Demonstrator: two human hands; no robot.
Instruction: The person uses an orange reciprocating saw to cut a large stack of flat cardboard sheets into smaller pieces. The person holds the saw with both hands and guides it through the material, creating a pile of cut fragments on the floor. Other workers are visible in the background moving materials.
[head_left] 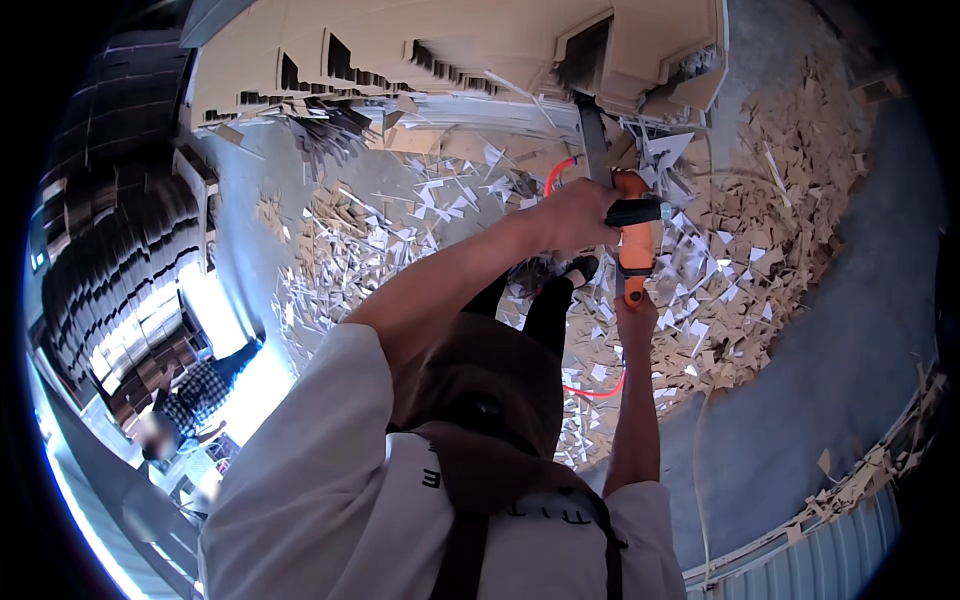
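My left hand is closed around the front part of an orange power tool with black fittings. My right hand grips its rear end, with the fingers partly hidden. A long grey metal bar reaches forward from the tool to the stacked cardboard sheets, where its tip meets the dark gap at the stack's right part. One length of red hose curves beside my left hand, and another shows below my right hand. Notches are cut into the stack's near side.
Brown and white cardboard scraps cover much of the floor around my feet. Tall dark stacks of sheets stand at the left. Another person in a checked shirt is at the lower left. A corrugated wall curves along the lower right.
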